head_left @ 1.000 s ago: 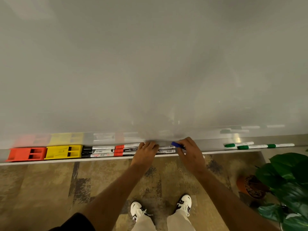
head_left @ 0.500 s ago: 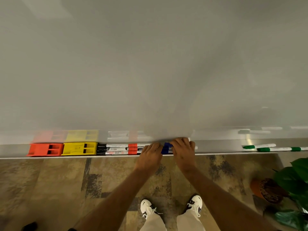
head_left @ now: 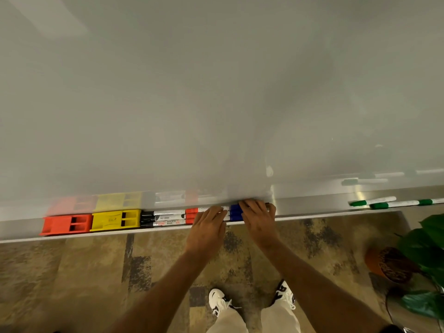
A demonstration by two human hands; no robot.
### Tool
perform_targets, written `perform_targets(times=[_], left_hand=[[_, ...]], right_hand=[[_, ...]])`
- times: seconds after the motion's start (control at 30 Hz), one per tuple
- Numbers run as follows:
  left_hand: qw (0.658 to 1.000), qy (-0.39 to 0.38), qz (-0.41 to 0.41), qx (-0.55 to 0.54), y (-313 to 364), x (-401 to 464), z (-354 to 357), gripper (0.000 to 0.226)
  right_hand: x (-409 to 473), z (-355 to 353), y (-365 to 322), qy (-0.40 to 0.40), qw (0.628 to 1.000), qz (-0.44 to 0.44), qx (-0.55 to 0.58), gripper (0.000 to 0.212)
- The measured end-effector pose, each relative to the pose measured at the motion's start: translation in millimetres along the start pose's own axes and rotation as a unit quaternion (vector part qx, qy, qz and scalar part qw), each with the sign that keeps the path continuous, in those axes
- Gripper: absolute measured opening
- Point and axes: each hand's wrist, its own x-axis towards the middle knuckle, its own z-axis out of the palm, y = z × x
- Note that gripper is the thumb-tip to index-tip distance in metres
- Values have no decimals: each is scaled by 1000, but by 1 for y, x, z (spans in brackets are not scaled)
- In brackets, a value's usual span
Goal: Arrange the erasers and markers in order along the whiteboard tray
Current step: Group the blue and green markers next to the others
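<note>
The blue markers (head_left: 235,212) lie sideways along the whiteboard tray (head_left: 312,205), right under the right hand (head_left: 260,218), which is nearest. Its fingers (head_left: 249,205) press down flat on them. The left hand (head_left: 207,225) rests flat on the red markers (head_left: 191,213) just beside.

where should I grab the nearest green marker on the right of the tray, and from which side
Pinch the green-capped white marker at the bare middle of its barrel, coming from above and the front. It lies flat, lengthwise along the metal whiteboard tray, with the board close behind it, so fingers probably fit best across the barrel. It is apart from both hands.
</note>
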Motion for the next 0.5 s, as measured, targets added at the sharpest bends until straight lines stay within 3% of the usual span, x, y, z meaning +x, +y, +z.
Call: perform_targets(times=[0.3, 0.5], left_hand=[[1000, -6, -12, -1, 32, 8, 11, 28], [999, -41, 6, -25, 100, 31, 29, 30]], right_hand=[[-14, -11, 21, -3, 995, -24, 93, 35], [-33, -54, 86, 35, 990, -8, 137, 30]])
